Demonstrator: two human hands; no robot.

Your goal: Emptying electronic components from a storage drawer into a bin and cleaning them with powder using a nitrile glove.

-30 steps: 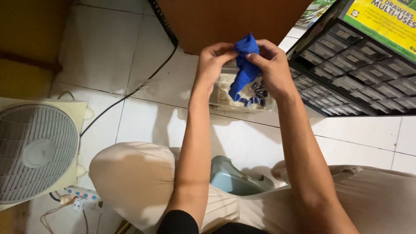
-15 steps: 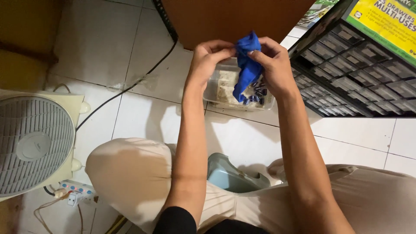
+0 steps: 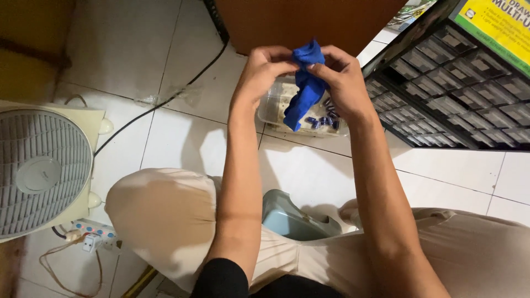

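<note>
Seated on the floor, knees in pale trousers [image 3: 160, 221] spread below the arms, a grey-blue plastic object [image 3: 292, 218] lying between the legs, well short of the hands. Both hands raised together ahead of the body: left hand [image 3: 264, 70] closed in a pinch on the upper edge of a blue cloth [image 3: 306, 83], right hand [image 3: 342, 77] likewise curled shut on the same cloth from the other side, fingertips almost meeting. Cloth bunched at the top, its tail hanging down beneath the hands. Directly under them, a clear plastic container [image 3: 276, 107] on the tiles with small dark blue pieces [image 3: 326, 120] inside; the cloth's tail hangs over or into it, cannot tell which. Judging by this, the cloth is only gathered in the grip, neither spread out nor set down; the pieces sit in the tub untouched. Right of the hands, a black multi-drawer organiser [image 3: 458, 94]. Left and nearer, a cream box fan [image 3: 41, 171] and a power strip [image 3: 91, 232]. Beyond the hands, a brown cabinet [image 3: 309, 22], a black cable [image 3: 165, 102] running across white floor tiles [image 3: 182, 143].
</note>
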